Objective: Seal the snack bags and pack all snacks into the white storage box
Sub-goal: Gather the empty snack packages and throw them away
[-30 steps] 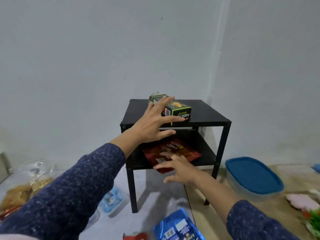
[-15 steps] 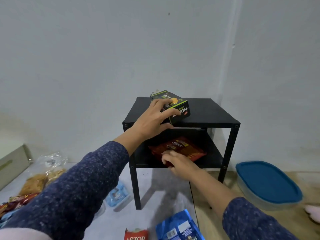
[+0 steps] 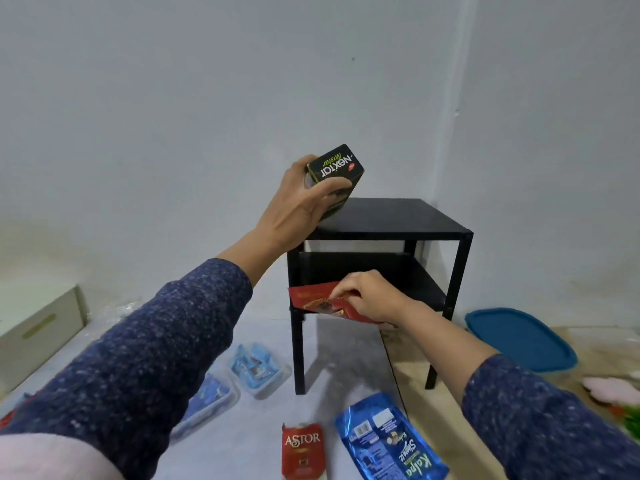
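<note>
My left hand point(image 3: 298, 209) grips a black and green Nextar snack box point(image 3: 336, 173), tilted and lifted just above the top left corner of a small black shelf table point(image 3: 398, 220). My right hand point(image 3: 370, 297) pinches a red snack bag point(image 3: 311, 299) at the front edge of the table's lower shelf, the bag partly off the shelf. On the floor near me lie a red Astor pack point(image 3: 303, 448) and a blue Kalpa bag point(image 3: 391, 441). A white storage box point(image 3: 38, 327) stands at the far left, only partly in view.
Two clear tubs with blue-wrapped snacks point(image 3: 258, 370) sit on the floor left of the table legs. A container with a blue lid point(image 3: 519, 339) stands to the right on a wooden surface. Grey walls meet in a corner behind the table.
My left hand closed on the Nextar box and raised it off the tabletop. My right hand took hold of the red bag and drew it forward off the lower shelf. The view tilted down.
</note>
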